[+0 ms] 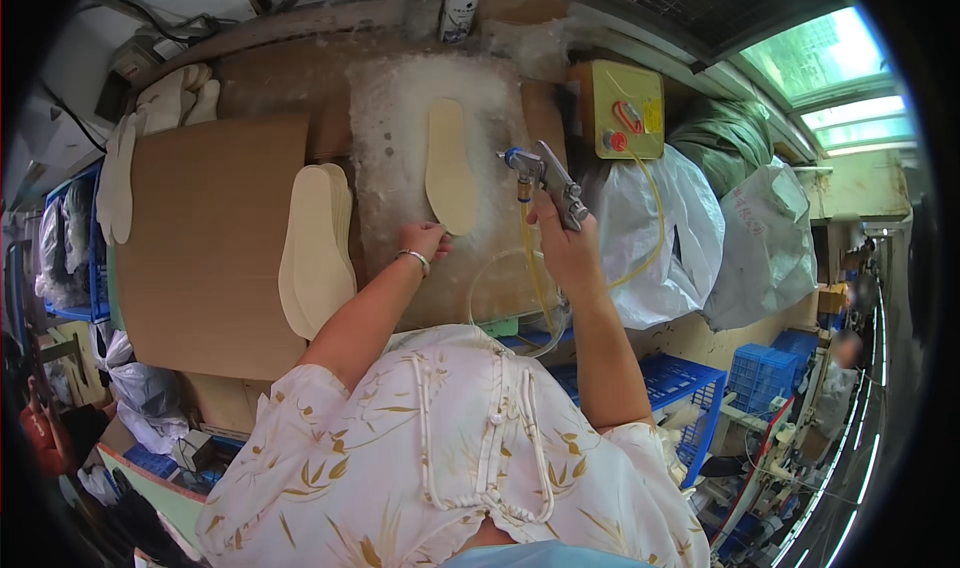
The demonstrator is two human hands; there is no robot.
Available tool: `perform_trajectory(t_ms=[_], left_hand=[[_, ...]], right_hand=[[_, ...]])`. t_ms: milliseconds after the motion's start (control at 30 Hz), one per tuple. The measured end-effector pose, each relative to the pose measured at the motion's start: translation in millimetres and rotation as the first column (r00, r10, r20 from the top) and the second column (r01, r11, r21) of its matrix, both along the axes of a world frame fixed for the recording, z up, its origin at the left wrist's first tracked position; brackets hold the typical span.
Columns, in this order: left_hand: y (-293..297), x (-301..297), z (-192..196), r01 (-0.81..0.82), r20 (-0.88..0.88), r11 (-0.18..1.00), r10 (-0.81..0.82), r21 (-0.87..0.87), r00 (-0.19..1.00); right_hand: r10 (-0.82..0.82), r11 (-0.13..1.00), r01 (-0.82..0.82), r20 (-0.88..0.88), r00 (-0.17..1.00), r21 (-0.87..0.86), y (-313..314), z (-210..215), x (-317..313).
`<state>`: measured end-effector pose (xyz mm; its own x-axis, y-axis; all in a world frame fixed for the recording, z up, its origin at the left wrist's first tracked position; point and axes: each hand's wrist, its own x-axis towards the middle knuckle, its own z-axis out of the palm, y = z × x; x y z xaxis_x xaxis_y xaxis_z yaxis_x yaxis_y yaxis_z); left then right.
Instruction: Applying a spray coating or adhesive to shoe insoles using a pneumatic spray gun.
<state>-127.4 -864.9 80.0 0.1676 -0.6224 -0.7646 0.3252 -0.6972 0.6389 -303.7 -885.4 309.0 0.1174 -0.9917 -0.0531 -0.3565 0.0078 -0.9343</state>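
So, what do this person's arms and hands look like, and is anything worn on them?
Both the left hand and the right hand are ungloved, with bare forearms. A slim silvery bracelet circles the left wrist; none shows on the right. The short sleeves belong to an off-white blouse printed with golden-brown leaves.

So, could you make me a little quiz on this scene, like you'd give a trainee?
1. What is the right hand holding?
2. True or false: the stack of insoles lies to the left of the single insole on the whitish sheet.
3. Which is the left hand closest to?
a) the yellow tin
b) the single insole's lower end
c) the bottle at the back

Key:
1. A spray gun.
2. True.
3. b
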Motion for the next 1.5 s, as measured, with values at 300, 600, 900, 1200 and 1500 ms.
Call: perform_trajectory(t_ms=[300, 600, 900, 1200, 1500], left_hand=[[9.1, -9.4, 0.9, 0.001, 0.06, 1.0, 0.001, -0.03, 0.998], [89.0, -52.0, 33.0, 0.928, 0.864, 0.313, -0.39, -0.201, 0.318], [111.3, -62.7, 21.0, 0.994, 0.947, 0.078, -0.318, 0.07, -0.042], [115.8, -60.7, 35.4, 0.984, 0.931, 0.179, -0.359, 0.009, 0.057], [140.4, -77.4, 28.2, 0.998, 0.88, 0.048, -0.47, -0.051, 0.068]], right_hand=[[-0.062, 0.998, 0.063, -0.101, 0.993, 0.01, 6.6, 5.9, -28.1], [-0.087, 0.979, 0.137, -0.302, 0.949, 0.149, 82.3, -4.9, -171.5], [-0.193, 0.981, 0.164, -0.426, 0.884, -0.105, 165.2, -130.5, -215.0], [-0.002, 0.996, -0.016, 0.205, 0.979, 0.09, 146.6, -129.5, -117.6], [-0.011, 0.995, 0.002, -0.093, 0.996, -0.096, 84.5, -120.8, -123.1]])
